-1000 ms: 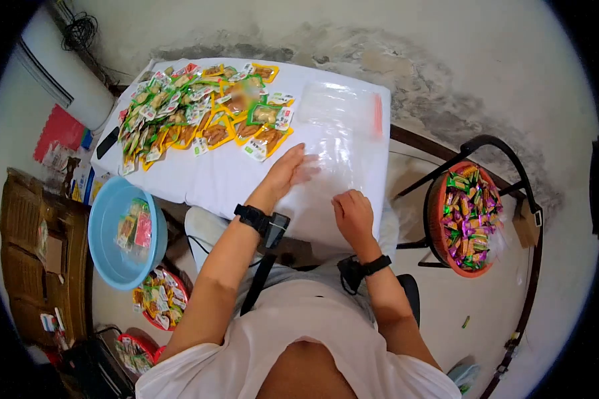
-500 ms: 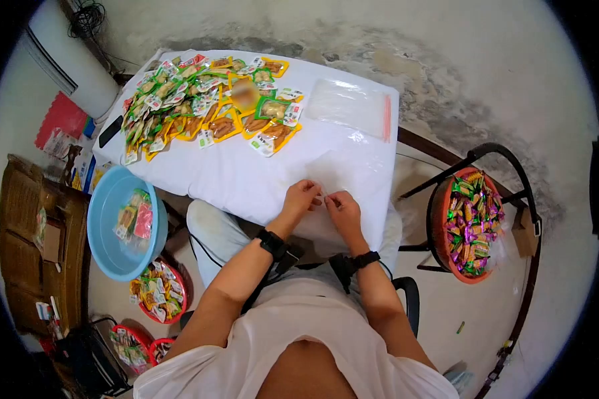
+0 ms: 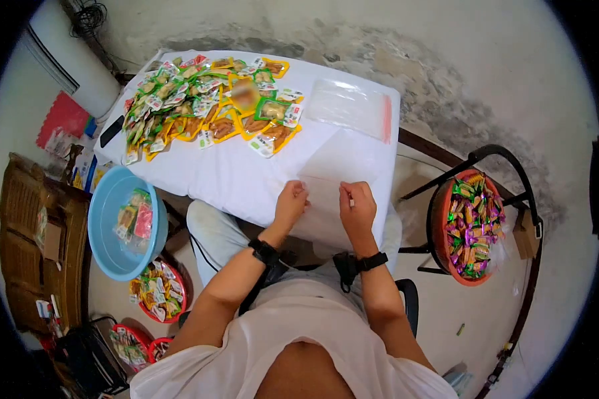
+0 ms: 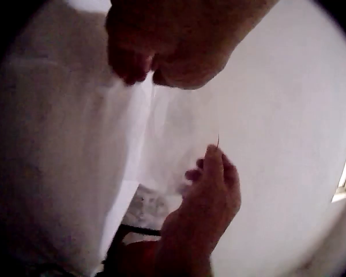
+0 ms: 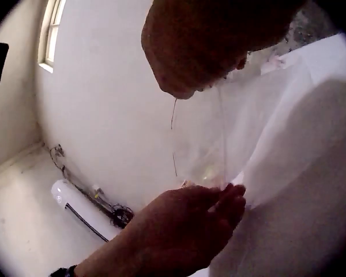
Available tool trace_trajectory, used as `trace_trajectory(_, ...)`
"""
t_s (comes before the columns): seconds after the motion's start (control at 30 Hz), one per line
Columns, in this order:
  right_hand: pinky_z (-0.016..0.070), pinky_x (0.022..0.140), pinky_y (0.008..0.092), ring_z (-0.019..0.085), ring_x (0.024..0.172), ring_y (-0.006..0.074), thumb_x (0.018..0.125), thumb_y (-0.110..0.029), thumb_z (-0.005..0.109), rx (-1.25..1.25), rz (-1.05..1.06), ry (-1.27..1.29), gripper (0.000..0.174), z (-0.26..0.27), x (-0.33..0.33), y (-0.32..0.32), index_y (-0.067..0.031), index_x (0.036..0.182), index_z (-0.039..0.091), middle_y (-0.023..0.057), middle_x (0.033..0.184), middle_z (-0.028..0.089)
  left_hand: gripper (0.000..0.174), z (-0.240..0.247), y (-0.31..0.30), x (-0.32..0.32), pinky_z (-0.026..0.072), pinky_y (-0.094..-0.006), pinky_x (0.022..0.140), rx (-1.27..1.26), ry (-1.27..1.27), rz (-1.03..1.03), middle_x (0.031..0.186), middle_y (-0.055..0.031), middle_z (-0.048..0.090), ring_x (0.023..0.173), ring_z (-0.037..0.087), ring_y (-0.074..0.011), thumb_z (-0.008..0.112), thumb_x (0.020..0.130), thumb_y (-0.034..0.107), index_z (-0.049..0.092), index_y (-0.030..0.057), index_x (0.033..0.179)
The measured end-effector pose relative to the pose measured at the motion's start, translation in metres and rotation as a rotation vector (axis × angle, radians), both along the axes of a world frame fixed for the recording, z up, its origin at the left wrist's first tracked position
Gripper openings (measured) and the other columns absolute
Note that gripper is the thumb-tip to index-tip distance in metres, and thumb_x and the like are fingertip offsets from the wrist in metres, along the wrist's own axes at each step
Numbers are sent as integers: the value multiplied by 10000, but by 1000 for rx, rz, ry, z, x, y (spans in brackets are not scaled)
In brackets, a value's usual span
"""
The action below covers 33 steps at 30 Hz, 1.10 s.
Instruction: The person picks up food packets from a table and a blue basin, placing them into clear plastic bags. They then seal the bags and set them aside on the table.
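A clear plastic bag (image 3: 339, 159) is stretched between the two hands over the table's near edge. The left hand (image 3: 291, 203) pinches one side of its near end. Opposite, the right hand (image 3: 358, 206) pinches the other side, a short gap away. In the right wrist view the see-through film of the bag (image 5: 242, 121) spans from one hand to the other. A thin reddish line pokes out by the right hand's fingertips in the left wrist view. Beyond the bag lies a flat stack of clear bags (image 3: 346, 106) with a red strip along its right end.
Snack packets (image 3: 173, 100) are heaped on the white-covered table (image 3: 226, 176), beside a phone (image 3: 112, 132). A blue basin (image 3: 105, 249) with some packets stands at left, red baskets of packets below it. At right, an orange basket (image 3: 469, 282) of wrapped sweets sits on a chair.
The left hand has come back from the bag stack to the right hand at the table's near edge. Both hands then moved apart, spreading the clear bag between them.
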State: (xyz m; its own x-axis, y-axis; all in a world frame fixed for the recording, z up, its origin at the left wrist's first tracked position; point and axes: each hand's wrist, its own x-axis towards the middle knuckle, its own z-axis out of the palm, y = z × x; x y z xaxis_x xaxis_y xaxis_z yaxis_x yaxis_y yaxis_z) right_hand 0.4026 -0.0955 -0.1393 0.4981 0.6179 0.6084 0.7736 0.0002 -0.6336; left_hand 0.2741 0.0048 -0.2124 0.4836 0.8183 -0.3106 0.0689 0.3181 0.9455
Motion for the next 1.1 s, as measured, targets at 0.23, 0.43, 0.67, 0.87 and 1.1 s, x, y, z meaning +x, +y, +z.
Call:
trace_trajectory(0.23, 475, 604, 358, 583, 713, 281, 774, -32, 659, -78, 33, -75, 90, -19, -2, 1, -42, 854, 619, 98, 779, 581, 351, 35, -25, -6, 325, -509, 1003, 1418, 439, -419, 1233, -119, 514, 1185, 454, -281, 629, 801, 217, 576, 79, 1120)
trace_trajectory(0.43, 475, 602, 370, 583, 717, 282, 773, -41, 656, 65, 37, -241, 91, -4, 1, 2, -47, 855, 617, 98, 788, 579, 302, 22, -18, -15, 348, -484, 985, 1442, 382, -607, 1230, -129, 516, 1182, 454, -288, 650, 774, 222, 623, 102, 1050)
trace_trajectory(0.67, 483, 633, 359, 590, 744, 280, 781, -65, 655, -158, 6, -31, 90, -40, -1, -6, -63, 864, 620, 94, 811, 585, 306, 45, 57, -39, 413, -436, 875, 1226, 446, 108, 1072, -207, 554, 1012, 510, -365, 666, 754, 143, 566, 11, 1011)
trace_trajectory(0.87, 486, 639, 366, 591, 762, 279, 793, -78, 647, -145, 50, 49, 80, -44, -12, -4, -62, 868, 621, 92, 820, 589, 484, 34, 122, -17, 398, -464, 896, 715, 900, 255, 1124, -226, 527, 1070, 465, -379, 711, 727, 267, 538, -35, 1063)
trace_trajectory(1.1, 483, 637, 362, 589, 756, 279, 793, -83, 652, -144, 54, 142, 61, -43, -18, -3, -56, 838, 620, 97, 815, 584, 440, 2, 145, -14, 463, -429, 784, 679, 850, 231, 1034, -198, 558, 939, 545, -348, 710, 731, 255, 540, -7, 1040)
